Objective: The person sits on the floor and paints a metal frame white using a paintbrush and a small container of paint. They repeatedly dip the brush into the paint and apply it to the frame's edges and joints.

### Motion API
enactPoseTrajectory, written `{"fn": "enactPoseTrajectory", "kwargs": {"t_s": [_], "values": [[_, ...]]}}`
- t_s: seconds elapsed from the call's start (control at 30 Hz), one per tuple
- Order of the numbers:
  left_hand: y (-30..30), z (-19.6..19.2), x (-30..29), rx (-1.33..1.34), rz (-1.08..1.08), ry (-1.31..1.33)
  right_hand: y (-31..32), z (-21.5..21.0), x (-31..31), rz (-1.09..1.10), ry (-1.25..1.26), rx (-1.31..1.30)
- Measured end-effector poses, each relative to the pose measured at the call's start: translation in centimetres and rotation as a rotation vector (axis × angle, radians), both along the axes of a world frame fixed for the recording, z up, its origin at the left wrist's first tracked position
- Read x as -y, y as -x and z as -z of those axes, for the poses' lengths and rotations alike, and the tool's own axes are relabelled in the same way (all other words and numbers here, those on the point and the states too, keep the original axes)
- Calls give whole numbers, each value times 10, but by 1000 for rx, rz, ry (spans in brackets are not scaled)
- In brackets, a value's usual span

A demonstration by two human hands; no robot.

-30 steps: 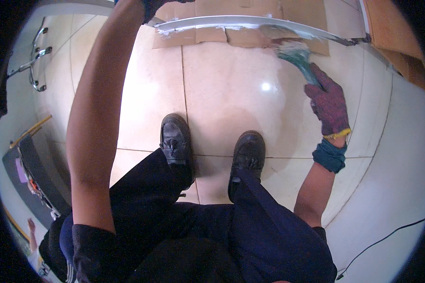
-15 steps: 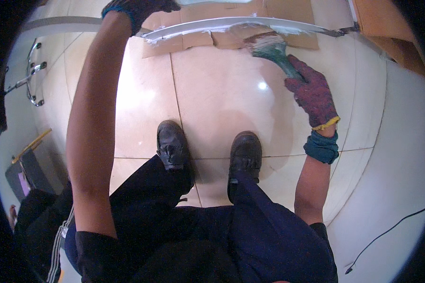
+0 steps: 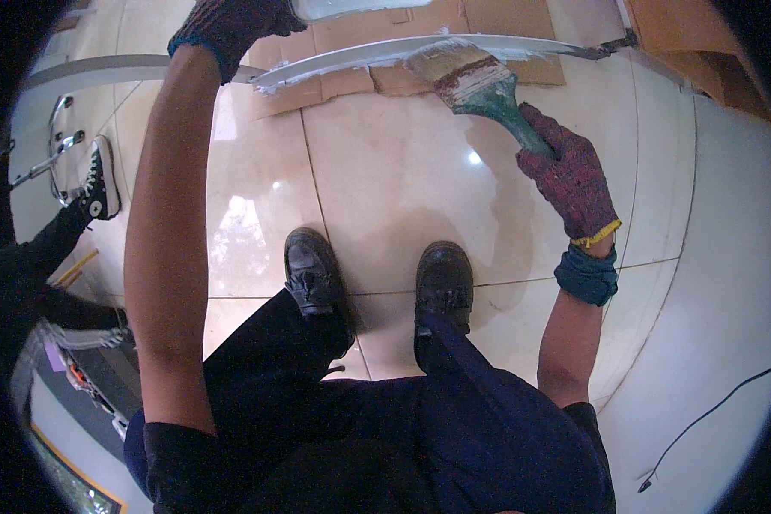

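My right hand [image 3: 568,176], in a dark red knitted glove with a yellow cuff edge, is closed around the green handle of a wide paintbrush [image 3: 486,96]. The brush's pale bristles point up and left, overlapping a long narrow strip [image 3: 364,53] smeared with white. Whether they touch it I cannot tell. Flattened brown cardboard [image 3: 325,86], spotted with white, lies under the strip. At the top edge my left hand [image 3: 236,30], in a dark glove with a blue cuff, has curled fingers beside a shiny white object [image 3: 351,7]. What the fingers hold is hidden.
Glossy cream floor tiles [image 3: 257,197] spread around my black shoes [image 3: 444,278]. On the left another person's leg ends in a black-and-white sneaker [image 3: 103,178], near a chrome stand [image 3: 60,141]. Brown boxes [image 3: 685,43] stand at the far right; a black cable [image 3: 702,415] lies lower right.
The paintbrush has shifted a little left along the strip, still in my right hand. My left hand appears slightly left and lower. Another person's leg and sneaker have come into view on the left.
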State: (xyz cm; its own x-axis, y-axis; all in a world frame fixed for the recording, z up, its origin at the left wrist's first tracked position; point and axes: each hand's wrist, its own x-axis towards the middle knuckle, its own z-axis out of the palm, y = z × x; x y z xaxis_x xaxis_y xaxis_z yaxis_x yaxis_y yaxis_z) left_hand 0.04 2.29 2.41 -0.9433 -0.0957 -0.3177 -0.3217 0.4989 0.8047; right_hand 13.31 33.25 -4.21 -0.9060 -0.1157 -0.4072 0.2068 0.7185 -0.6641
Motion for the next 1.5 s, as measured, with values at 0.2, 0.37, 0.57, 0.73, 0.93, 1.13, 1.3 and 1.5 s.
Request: {"fn": "enactPoseTrajectory", "kwargs": {"t_s": [0.2, 0.37, 0.57, 0.73, 0.93, 1.13, 1.3, 1.5], "values": [[-3, -7, 3, -36, 7, 66, -3, 0, -21, 220, -35, 33], [3, 4, 10, -10, 12, -31, -16, -5, -13, 208, 60, -9], [4, 8, 10, -10, 51, -79, -5, 8, 21, -61, 33, -141], [-2, -2, 0, -37, 7, -26, -12, 3, -11, 156, 37, -40], [4, 5, 3, 40, -38, -15, -14, -7, 12, 6, 89, -144], [-3, -2, -3, -22, 16, -84, -4, 7, 33, 2, 54, -88], [6, 8, 16, 0, 82, -73, -18, 9, -26, 267, 23, -61], [25, 64, 65, -280, 543, 500, -25, -16, -38, 379, 17, 86]]}}
